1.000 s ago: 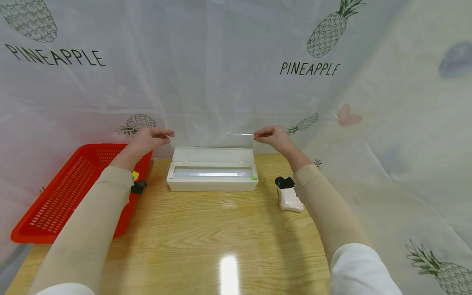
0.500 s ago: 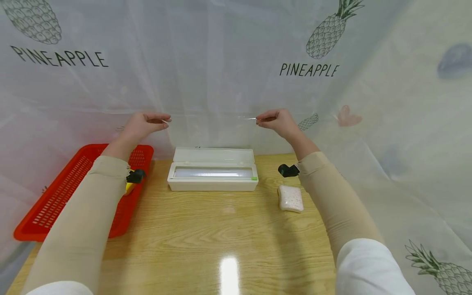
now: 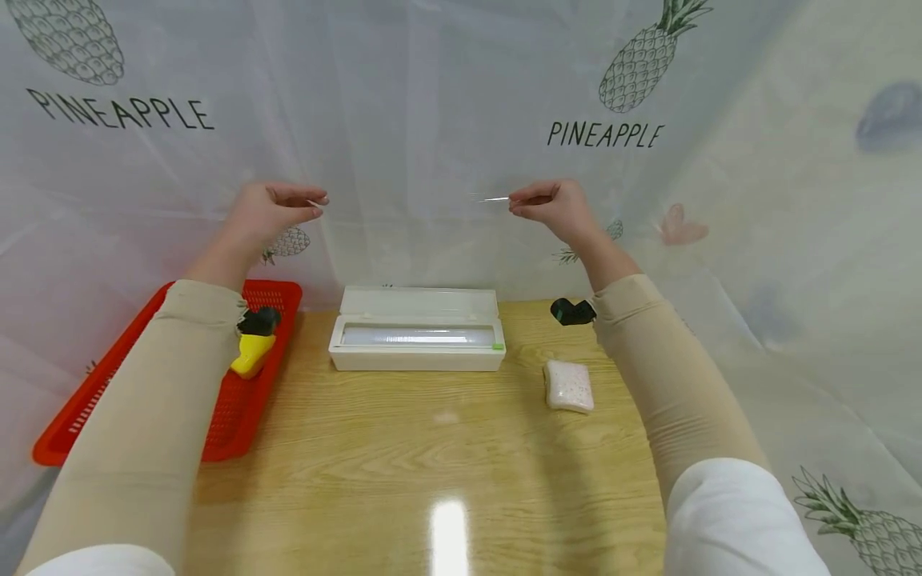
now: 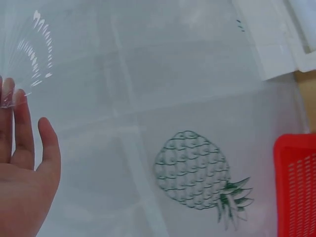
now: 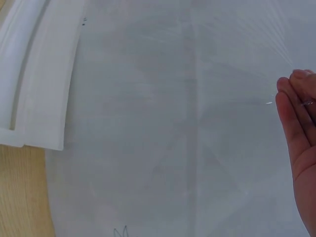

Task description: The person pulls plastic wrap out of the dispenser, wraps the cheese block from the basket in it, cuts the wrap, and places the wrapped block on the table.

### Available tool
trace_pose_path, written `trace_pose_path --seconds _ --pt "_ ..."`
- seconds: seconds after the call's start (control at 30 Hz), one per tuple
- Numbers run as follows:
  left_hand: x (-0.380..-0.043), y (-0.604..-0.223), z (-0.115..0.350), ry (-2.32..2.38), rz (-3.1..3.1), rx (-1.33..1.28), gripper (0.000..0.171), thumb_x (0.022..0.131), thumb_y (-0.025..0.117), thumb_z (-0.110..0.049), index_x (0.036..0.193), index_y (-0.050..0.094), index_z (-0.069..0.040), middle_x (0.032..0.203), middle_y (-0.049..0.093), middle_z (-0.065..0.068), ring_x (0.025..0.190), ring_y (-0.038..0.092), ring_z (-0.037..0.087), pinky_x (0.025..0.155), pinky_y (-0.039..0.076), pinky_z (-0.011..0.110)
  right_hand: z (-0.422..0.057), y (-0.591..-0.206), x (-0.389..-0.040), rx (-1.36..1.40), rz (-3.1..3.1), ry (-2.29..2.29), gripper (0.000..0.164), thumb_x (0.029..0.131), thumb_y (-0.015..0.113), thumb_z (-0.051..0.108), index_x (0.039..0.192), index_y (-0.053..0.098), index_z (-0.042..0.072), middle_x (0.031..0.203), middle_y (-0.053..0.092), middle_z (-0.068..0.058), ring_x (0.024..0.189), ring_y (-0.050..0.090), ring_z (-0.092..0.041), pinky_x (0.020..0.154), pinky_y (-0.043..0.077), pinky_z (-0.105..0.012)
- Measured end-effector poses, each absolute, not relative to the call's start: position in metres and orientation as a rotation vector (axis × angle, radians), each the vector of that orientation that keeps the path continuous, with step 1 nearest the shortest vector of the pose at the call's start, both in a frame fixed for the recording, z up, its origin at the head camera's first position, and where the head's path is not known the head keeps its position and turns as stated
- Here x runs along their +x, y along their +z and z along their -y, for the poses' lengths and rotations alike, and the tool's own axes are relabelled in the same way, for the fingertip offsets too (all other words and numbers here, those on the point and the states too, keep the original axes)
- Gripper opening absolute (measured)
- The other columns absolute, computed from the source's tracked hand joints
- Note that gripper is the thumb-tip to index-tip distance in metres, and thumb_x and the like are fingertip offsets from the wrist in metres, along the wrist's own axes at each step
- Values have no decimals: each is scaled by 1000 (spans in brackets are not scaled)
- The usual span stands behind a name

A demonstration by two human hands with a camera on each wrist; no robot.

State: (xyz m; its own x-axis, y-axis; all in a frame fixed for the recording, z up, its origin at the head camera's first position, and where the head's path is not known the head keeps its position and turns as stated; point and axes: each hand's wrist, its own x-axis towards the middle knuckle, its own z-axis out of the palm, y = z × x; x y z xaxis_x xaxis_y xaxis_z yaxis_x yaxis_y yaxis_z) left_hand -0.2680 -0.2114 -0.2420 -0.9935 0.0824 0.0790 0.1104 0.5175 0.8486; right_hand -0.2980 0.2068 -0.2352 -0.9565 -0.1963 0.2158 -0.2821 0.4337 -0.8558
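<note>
The clear film (image 3: 493, 199) hangs in the air above the far edge of the surface (image 3: 346, 480). The fingers of the left hand (image 3: 262, 212) pinch 1 side of it, and those of the right hand (image 3: 560, 210) pinch the other. In my judgement, the thin sheet may fold and stick to itself if the 2 hands come nearer, or tear under too strong a pull. Whether it is joined to the white box (image 3: 418, 362) near the far edge, I cannot tell; if so, lifting could drag the box.
</note>
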Motion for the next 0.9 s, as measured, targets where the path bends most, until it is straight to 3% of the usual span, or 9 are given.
trace_pose_path --seconds 0.17,0.27,0.47,0.6,0.77,0.9 --pt "-262 -227 209 -1633 2629 -90 45 92 67 -37 132 63 -19 133 59 -4 132 41 23 112 31 43 -206 -225 -293 423 2513 1580 22 87 75 13 107 74 3 98 72 0 98 65 -16 94 48 -31" --pt "-255 -222 206 -1675 2559 -39 45 88 71 -39 127 67 -19 130 61 -5 128 44 21 111 33 40 -204 -222 -285 427 2464 1594 19 87 74 13 105 75 4 99 71 -1 98 65 -18 93 49 -30" --pt "-227 -225 203 -1712 2468 33 36 82 78 -35 115 75 -21 108 70 -10 109 57 14 91 48 21 -206 -224 -254 402 2435 1619 20 90 70 7 108 72 -2 101 70 -5 95 67 -16 90 52 -29" --pt "-204 -233 203 -1680 2455 0 38 80 79 -36 116 74 -23 99 71 -11 101 61 11 75 49 13 -211 -228 -228 417 2453 1576 25 90 69 4 114 70 -1 99 71 -6 86 69 -11 82 54 -26" --pt "-177 -245 203 -1604 2426 -115 40 82 78 -31 121 71 -21 95 73 -9 95 65 8 77 49 12 -218 -238 -198 420 2498 1458 21 89 72 9 108 72 2 95 73 -5 84 69 -13 76 55 -24" --pt "-156 -257 205 -1487 2431 -150 28 85 77 -25 110 76 -12 92 72 -15 94 63 4 76 50 11 -222 -248 -177 403 2516 1378 15 87 75 15 95 75 3 93 72 -3 86 68 -15 76 54 -23"
